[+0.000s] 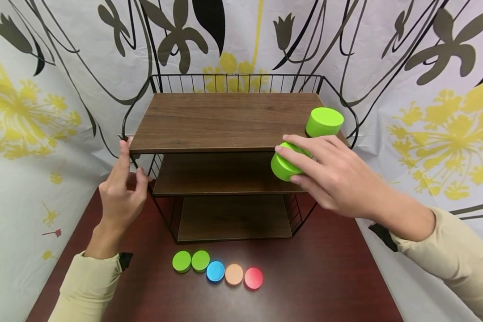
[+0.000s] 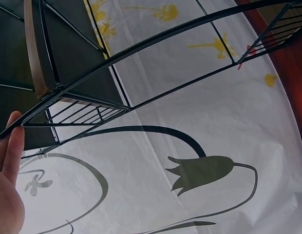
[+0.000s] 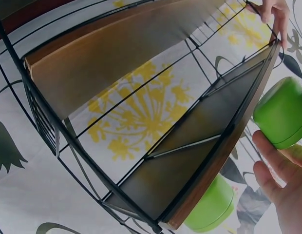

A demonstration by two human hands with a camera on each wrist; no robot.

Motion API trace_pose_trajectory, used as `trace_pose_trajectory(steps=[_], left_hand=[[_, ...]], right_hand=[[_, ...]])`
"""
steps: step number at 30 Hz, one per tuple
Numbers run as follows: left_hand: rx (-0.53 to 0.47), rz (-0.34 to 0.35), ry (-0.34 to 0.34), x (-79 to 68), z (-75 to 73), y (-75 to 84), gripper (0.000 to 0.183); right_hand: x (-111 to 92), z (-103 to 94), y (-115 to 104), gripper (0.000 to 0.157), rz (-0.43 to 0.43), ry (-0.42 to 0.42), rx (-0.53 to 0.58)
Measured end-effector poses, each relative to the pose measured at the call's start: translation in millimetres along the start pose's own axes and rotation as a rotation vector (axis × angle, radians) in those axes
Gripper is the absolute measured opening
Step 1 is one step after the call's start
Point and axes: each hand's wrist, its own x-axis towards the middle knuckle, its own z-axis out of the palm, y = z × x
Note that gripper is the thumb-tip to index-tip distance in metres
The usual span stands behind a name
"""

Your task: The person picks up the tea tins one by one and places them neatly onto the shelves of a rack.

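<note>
My right hand (image 1: 338,174) grips a bright green round container (image 1: 285,167), tilted, in front of the upper board's front edge. In the right wrist view, fingers touch the lower side of this container (image 3: 282,114). A second green container (image 1: 325,121) stands on the right end of the top board (image 1: 233,120), just behind my hand. At the left front corner of the three-tier shelf rack, my left hand (image 1: 122,192) holds the dark wire frame. The left wrist view shows its fingers (image 2: 13,146) against the wire; the thumb is hidden there.
On the dark red table (image 1: 322,286), in front of the rack, lie several round discs: green (image 1: 182,261), blue (image 1: 215,271), peach (image 1: 234,274) and red (image 1: 253,278). Below the top are a middle board (image 1: 221,174) and a bottom board (image 1: 233,217). Patterned cloth (image 1: 426,134) hangs behind.
</note>
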Motion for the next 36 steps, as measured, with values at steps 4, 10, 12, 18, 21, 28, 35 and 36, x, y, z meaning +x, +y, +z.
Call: trace_pose_trajectory(steps=[4, 10, 12, 18, 21, 28, 35, 36], left_hand=[[0.001, 0.001, -0.003, 0.7, -0.2, 0.0, 0.062], [0.0, 0.002, -0.006, 1.0, -0.5, 0.4, 0.064], [-0.001, 0.004, -0.007, 1.2, -0.3, 0.4, 0.065], [0.0, 0.006, -0.003, 0.9, 0.1, 0.4, 0.064], [0.006, 0.007, -0.002, 0.6, -0.1, 0.3, 0.063], [0.011, 0.007, -0.001, 0.9, -0.8, -0.5, 0.061], [0.005, 0.009, -0.006, 0.3, -0.7, -0.1, 0.064], [0.005, 0.009, -0.005, 0.3, -0.8, 0.1, 0.064]], right_hand=[[3, -2.8, 4, 0.046, 0.01, -0.006, -0.01], [6, -6.7, 13, 0.048, 0.045, -0.017, -0.012], [7, -7.3, 15, 0.049, 0.056, -0.017, -0.011], [12, -5.7, 23, 0.048, 0.032, 0.026, -0.021], [15, -4.5, 27, 0.047, 0.029, 0.05, -0.003], [18, -3.1, 36, 0.049, 0.047, 0.022, -0.023], [18, 0.9, 42, 0.052, 0.091, 0.01, -0.019], [18, 1.3, 42, 0.049, 0.095, 0.002, -0.02]])
